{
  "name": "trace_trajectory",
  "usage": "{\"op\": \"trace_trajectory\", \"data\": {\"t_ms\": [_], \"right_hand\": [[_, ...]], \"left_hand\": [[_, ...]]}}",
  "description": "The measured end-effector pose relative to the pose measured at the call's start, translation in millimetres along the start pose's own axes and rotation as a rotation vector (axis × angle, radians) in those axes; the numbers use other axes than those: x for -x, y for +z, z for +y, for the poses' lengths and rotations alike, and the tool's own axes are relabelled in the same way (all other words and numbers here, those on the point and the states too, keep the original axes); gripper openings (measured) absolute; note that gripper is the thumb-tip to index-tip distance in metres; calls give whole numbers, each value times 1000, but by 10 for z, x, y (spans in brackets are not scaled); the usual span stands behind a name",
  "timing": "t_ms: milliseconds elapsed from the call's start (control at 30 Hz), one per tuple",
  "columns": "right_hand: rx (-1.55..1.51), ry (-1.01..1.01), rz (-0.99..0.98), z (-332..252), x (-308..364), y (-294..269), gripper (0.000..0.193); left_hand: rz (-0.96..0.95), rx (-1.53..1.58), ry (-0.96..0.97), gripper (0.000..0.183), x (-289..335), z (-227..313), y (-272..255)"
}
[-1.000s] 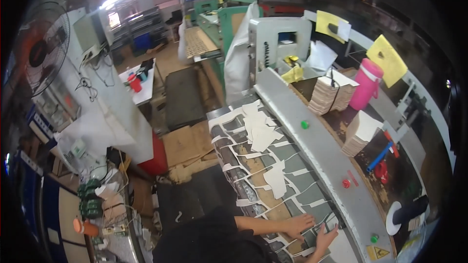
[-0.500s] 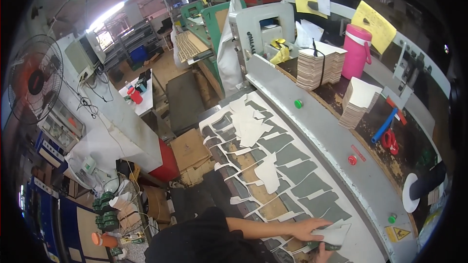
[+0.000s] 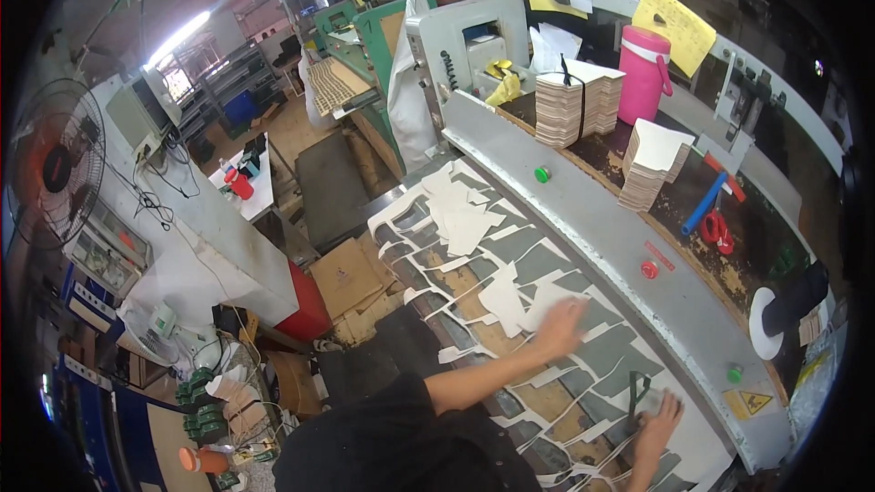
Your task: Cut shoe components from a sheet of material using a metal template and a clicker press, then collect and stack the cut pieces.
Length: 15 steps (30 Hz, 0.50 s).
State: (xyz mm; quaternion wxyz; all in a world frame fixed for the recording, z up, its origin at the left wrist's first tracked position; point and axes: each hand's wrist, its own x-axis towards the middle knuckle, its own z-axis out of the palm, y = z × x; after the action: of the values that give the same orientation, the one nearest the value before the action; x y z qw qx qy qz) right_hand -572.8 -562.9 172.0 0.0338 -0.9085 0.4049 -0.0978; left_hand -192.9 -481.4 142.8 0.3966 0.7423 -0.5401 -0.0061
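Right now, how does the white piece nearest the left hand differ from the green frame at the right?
The white piece is pale; the green frame is dark. The white piece is a filled shape, the green frame an open outline. Both are over the cut-up white sheet.

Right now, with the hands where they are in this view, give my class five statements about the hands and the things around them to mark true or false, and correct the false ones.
1. The scissors lie beside the blue rod. True.
2. The left hand holds the scissors. False: it is by the white pieces, away from the scissors.
3. The right hand is next to a dark frame. True.
4. The pink jug lies on its side. False: it stands upright.
5. The warning sign is nearer the right hand than the left. True.
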Motion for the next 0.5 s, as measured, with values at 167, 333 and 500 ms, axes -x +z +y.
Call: {"op": "trace_trajectory", "data": {"t_ms": [167,333,500], "right_hand": [[-152,227,117,308,551,650,57],[-399,298,362,-210,431,922,42],[-474,424,349,-144,502,979,22]], "left_hand": [[-449,356,136,75,513,530,573],[-452,309,150,75,887,633,710],[-431,352,4,45,888,753,852]]}}
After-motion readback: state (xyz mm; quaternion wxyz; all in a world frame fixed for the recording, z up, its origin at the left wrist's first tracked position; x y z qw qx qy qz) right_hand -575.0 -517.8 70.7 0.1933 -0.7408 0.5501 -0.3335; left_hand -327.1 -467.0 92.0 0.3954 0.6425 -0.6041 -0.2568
